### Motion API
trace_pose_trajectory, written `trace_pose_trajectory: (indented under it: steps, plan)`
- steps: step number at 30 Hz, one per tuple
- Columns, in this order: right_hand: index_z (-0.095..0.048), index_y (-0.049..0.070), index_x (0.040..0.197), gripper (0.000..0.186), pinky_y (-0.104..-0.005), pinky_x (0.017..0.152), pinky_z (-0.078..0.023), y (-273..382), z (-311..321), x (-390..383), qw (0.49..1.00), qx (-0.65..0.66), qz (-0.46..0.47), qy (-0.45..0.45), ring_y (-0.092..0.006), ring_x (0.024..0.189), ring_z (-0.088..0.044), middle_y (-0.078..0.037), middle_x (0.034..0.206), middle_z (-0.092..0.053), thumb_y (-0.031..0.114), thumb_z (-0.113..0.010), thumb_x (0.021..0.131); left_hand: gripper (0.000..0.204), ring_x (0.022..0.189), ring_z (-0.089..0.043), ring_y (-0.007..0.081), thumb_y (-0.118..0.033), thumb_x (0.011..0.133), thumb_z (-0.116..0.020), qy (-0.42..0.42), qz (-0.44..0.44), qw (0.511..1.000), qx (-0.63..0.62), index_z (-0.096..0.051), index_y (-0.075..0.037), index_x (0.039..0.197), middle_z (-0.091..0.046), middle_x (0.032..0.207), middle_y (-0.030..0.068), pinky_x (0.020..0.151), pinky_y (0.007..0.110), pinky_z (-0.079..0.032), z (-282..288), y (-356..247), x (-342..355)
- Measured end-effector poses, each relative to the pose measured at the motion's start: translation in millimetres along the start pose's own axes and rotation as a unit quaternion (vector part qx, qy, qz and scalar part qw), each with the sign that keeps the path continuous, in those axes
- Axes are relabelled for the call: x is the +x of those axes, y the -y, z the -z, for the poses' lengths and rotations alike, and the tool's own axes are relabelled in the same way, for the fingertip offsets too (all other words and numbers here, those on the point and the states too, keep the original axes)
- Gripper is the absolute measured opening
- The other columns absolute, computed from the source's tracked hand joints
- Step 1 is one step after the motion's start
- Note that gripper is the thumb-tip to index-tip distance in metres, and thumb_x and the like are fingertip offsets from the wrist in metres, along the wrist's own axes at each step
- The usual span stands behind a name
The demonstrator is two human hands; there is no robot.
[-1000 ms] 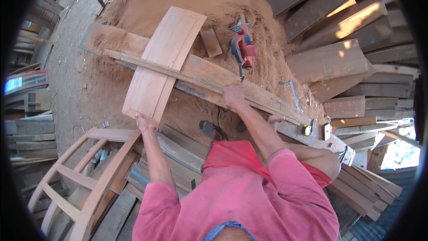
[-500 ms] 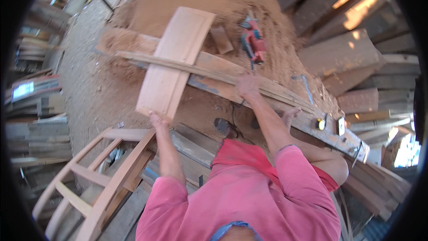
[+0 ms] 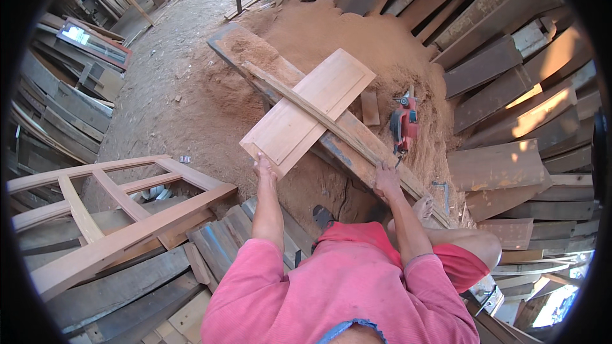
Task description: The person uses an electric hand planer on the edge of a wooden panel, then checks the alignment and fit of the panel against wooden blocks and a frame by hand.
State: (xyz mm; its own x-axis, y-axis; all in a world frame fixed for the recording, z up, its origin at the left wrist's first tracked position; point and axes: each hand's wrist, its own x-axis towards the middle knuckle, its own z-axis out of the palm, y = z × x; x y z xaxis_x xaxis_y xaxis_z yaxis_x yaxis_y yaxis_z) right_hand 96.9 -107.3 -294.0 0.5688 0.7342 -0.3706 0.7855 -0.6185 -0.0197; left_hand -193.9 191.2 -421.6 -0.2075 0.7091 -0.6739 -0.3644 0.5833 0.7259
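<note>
A pale wooden panel (image 3: 299, 121) with a raised middle lies slanted across a long plank bench (image 3: 354, 124), beneath a thin wooden strip (image 3: 299, 100) that runs along the bench. My left hand (image 3: 264, 167) is closed on the panel's near end, its thumb on top and the other fingers mostly hidden underneath. Farther right, my right hand (image 3: 387, 181) grips the strip at the bench's near part, fingers bent around it. Just beyond that hand, a red electric planer (image 3: 405, 126) rests on the sawdust. My bare foot (image 3: 422, 207) presses against the strip near its lower end.
Sawdust (image 3: 331, 28) is heaped behind the bench. On the left, a curved wooden frame (image 3: 137, 207) lies over stacked boards (image 3: 134, 283). Many planks (image 3: 497, 165) lean along the right side. A small wood block (image 3: 370, 108) lies beside the planer, and a blue metal clamp (image 3: 441, 194) near my foot.
My view has swung, so the panel and bench appear farther right and lower. My left hand still holds the panel's end; my right hand stays at the strip, its fingers now more bent.
</note>
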Motion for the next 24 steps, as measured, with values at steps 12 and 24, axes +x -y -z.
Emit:
trace_pose_trajectory:
  steps: [12,24]
  plan:
    - [-0.047,0.003,0.141,0.070,-0.0556,0.111,-0.037,6.9,23.9,38.5,0.997,-0.066,0.022,-0.012,-0.0386,0.123,-0.061,-0.021,0.135,-0.062,0.040,-0.070,0.087,0.044,0.109,-0.064,0.0319,-0.034,0.107,-0.052,0.109,-0.028,0.994,0.011,-0.047,-0.002,0.137,-0.062,0.125,0.0163,0.089,0.052,-0.057,24.8,16.6,3.4]
    - [-0.044,-0.010,0.141,0.070,-0.0476,0.108,-0.045,72.7,48.8,166.5,0.938,0.342,0.015,-0.049,-0.0461,0.125,-0.059,-0.034,0.130,-0.061,0.036,-0.065,0.093,0.048,0.119,-0.060,0.0272,-0.033,0.109,-0.048,0.056,-0.013,0.998,0.002,-0.047,0.004,0.141,-0.061,0.131,0.0166,0.101,0.041,-0.049,30.8,26.3,-15.6]
